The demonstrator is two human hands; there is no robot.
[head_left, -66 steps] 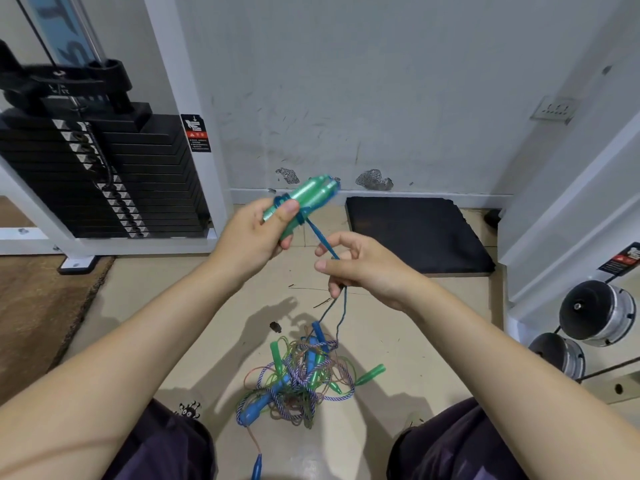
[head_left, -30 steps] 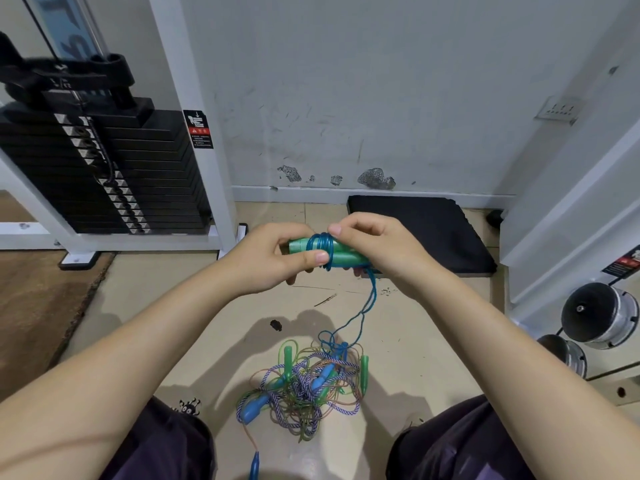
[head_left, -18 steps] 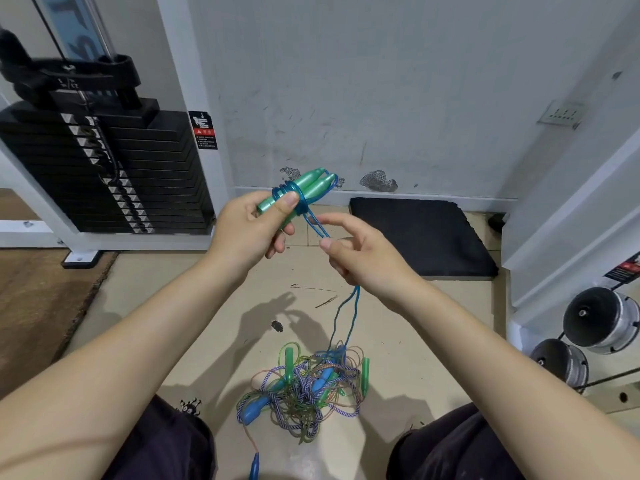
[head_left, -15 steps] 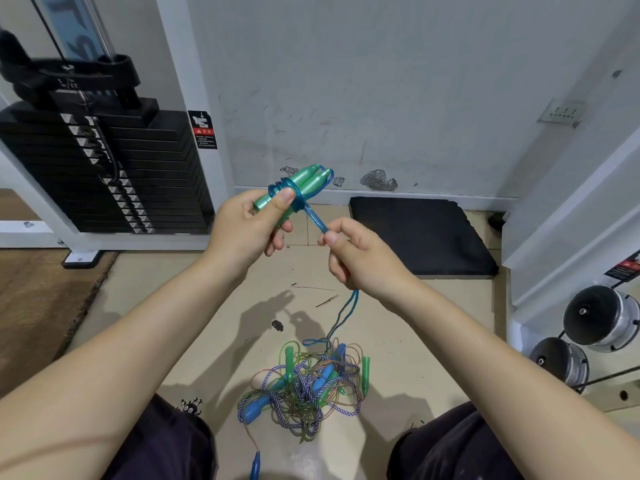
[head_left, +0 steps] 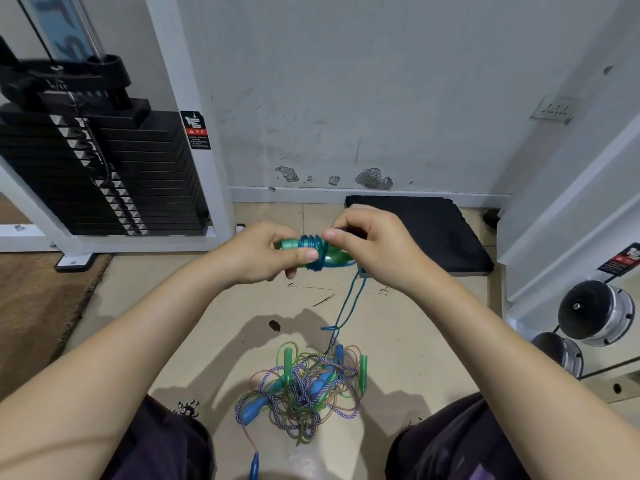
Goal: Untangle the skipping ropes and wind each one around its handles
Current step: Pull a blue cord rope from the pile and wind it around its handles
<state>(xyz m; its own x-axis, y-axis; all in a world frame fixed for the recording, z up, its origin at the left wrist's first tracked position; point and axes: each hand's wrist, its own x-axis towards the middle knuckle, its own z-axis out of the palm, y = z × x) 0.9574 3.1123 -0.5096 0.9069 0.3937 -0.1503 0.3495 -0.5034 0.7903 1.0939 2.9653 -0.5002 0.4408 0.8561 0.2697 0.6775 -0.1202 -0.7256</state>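
A pale, scuffed wall (head_left: 346, 81) with patches of flaked paint near its skirting fills the back of the view. At the left stands a weight stack (head_left: 97, 174) of flat black plates in a white metal frame (head_left: 194, 133), which carries a small black-and-red warning label (head_left: 195, 130). The floor (head_left: 166, 306) is smooth beige tile, with a brown fibrous mat (head_left: 34, 306) at the left edge and a flat black foam pad (head_left: 429, 230), square with rounded corners, against the wall. Two round chrome-and-black dumbbell ends (head_left: 592, 317) sit at the right.

Between the person's dark-clothed knees lies a loose tangle of ropes (head_left: 304, 386): glossy translucent cords in green and orange, a twisted purple-and-white braid, and tapered plastic handles in green and blue (which handle belongs to which cord cannot be told).

Above it, the left hand (head_left: 263, 254) grips a pair of smooth green handles (head_left: 311, 252) held level side by side, thumb pressed over the coils. A thin blue rope (head_left: 346, 306) is wound in several tight turns round the middle of the handles, and its free length hangs in two strands to the pile. The right hand (head_left: 374, 244) curls over the handles' right end, with thumb and forefinger pinching the rope at the coils.
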